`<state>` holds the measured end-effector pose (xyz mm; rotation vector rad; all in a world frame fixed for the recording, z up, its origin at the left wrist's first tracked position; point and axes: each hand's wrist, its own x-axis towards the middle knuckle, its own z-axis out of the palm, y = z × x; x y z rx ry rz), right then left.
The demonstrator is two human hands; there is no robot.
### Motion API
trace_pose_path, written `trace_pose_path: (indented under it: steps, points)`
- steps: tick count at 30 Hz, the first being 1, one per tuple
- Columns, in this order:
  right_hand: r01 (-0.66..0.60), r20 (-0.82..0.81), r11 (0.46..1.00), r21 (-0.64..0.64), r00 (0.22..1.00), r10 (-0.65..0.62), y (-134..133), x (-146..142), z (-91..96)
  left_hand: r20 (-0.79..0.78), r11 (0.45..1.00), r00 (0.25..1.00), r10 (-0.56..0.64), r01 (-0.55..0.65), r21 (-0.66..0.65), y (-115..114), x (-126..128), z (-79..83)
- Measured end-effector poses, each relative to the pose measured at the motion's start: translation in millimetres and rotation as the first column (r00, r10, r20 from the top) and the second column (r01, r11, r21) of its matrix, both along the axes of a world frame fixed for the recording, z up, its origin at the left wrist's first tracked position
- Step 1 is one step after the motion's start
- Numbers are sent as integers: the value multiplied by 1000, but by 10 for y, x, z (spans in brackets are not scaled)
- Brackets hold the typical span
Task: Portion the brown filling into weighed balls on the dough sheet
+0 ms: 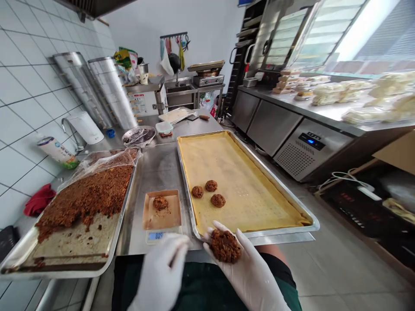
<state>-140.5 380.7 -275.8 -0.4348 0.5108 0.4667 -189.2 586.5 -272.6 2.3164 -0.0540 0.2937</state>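
My right hand (246, 263) lies palm-up with fingers (223, 231) spread, cradling the brown ball (225, 246) at the counter (162, 166) edge — soft, crumbly, light, best cupped from beneath. My left hand (160, 270) is blurred — grip unclear. Lined tray (285, 190) beyond.

Bright daylight pours in from the window (366, 30) at upper right — blown out to white, with the packed goods on the counter (324, 113) beneath it hazy. The left hand (160, 272) is motion-blurred, and lines bow at the edges — wide-lens distortion.
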Motion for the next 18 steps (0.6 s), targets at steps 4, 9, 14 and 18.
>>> trace_pose_path:
  steps: [4,9,14,18]
  points:
    - [47,6,998,-46,999,-47,97,-14,-101,11,990,991,-135,136,-27,-561,-28,-186]
    - [-78,95,997,-5,992,78,132,-89,-190,9,988,994,-113,113,-108,-590,-20,-175]
    - [-259,204,935,-244,928,310,10,-70,-142,-8,980,993,-120,117,-161,-482,-50,-155]
    - [-252,246,885,-391,898,364,-56,-108,-151,10,976,984,-178,178,-125,-466,-44,-191]
